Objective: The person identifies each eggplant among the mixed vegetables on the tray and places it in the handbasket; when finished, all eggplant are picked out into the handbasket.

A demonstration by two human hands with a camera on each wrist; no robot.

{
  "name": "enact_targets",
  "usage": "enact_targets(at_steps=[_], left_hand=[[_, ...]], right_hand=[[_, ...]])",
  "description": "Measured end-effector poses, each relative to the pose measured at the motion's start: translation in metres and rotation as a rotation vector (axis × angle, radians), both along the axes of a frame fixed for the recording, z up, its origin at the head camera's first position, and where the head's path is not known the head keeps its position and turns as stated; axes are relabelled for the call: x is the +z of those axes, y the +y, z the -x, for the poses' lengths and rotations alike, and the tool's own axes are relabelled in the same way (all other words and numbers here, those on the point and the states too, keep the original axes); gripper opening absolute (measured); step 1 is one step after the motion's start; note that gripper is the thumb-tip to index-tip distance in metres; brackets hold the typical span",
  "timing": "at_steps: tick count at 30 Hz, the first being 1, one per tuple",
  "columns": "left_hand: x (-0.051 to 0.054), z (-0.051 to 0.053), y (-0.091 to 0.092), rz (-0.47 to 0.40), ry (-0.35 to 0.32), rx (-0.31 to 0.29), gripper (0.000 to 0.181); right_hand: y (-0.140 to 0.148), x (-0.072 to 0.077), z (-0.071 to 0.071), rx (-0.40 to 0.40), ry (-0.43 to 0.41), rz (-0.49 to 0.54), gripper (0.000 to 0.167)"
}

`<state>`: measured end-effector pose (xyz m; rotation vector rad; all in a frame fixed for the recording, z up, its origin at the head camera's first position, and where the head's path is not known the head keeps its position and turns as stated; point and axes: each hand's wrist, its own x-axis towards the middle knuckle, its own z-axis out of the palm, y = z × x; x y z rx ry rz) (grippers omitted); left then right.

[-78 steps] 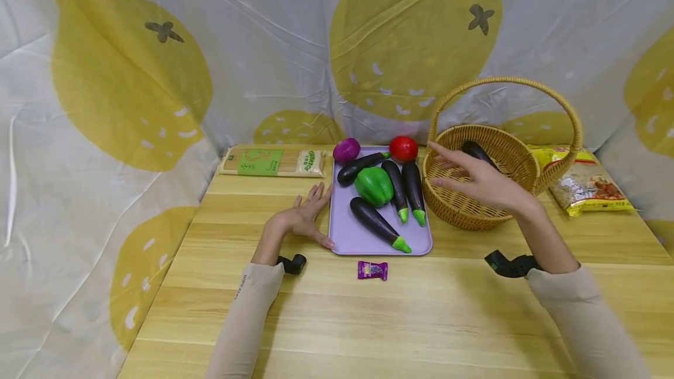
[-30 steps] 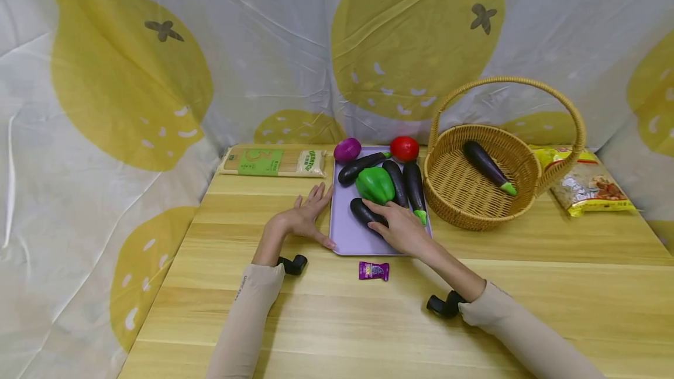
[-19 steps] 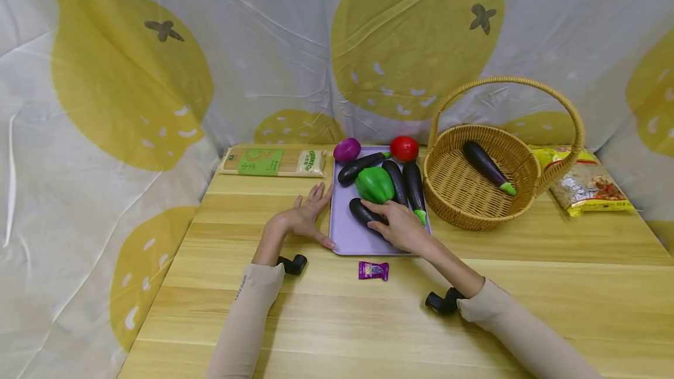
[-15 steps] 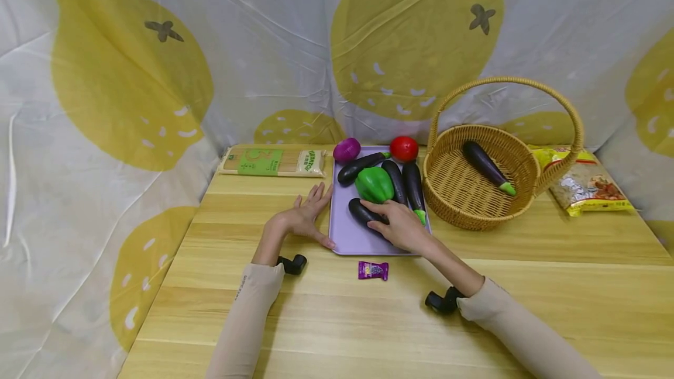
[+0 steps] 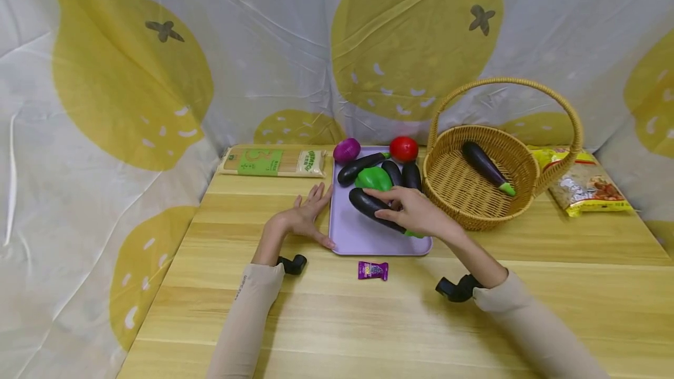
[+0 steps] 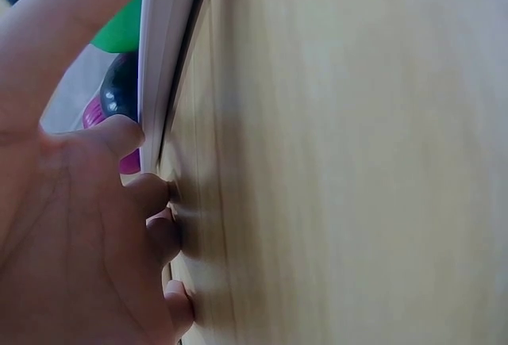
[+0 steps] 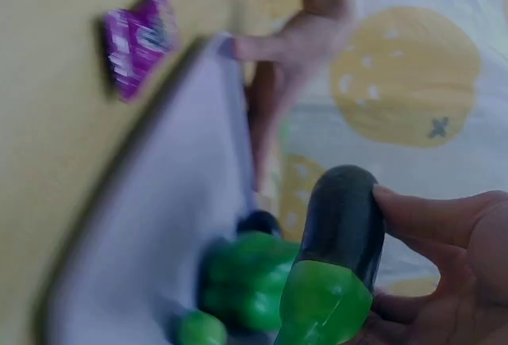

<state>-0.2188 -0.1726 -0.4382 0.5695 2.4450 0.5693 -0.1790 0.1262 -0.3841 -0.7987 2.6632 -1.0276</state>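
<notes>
My right hand (image 5: 419, 213) pinches an eggplant (image 5: 363, 202) between thumb and fingers, raised above the lilac tray (image 5: 350, 242). In the right wrist view the eggplant (image 7: 343, 220) has its green cap toward the camera, my right hand (image 7: 452, 262) at its side. My left hand (image 5: 302, 220) rests with spread fingers at the tray's left edge; the left wrist view shows my left hand (image 6: 79, 194) against the tray's side (image 6: 168, 51). A green pepper (image 5: 374, 178) and several eggplants lie on the tray, one of them (image 5: 361, 169) at its back left.
A wicker basket (image 5: 468, 220) holding an eggplant (image 5: 483, 162) stands right of the tray. A purple onion (image 5: 347, 150) and red tomato (image 5: 403, 149) lie at the back. Noodles (image 5: 274, 161) are left, a yellow bag (image 5: 588, 185) right, a purple packet (image 5: 372, 270) in front.
My right hand moved from the basket to the tray, took hold of the front eggplant and lifted it slightly. The left hand stayed at the tray's edge.
</notes>
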Motion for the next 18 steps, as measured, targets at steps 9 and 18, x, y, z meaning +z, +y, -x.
enact_targets(at_steps=[9,18], left_hand=[[0.001,-0.002,-0.001,-0.006,-0.008,0.006,0.143],[-0.001,-0.001,-0.001,0.003,-0.007,-0.005,0.143]], right_hand=[[0.052,0.051,0.024,-0.048,-0.03,-0.024,0.052],[0.111,0.086,0.05,-0.191,-0.108,-0.05,0.053]])
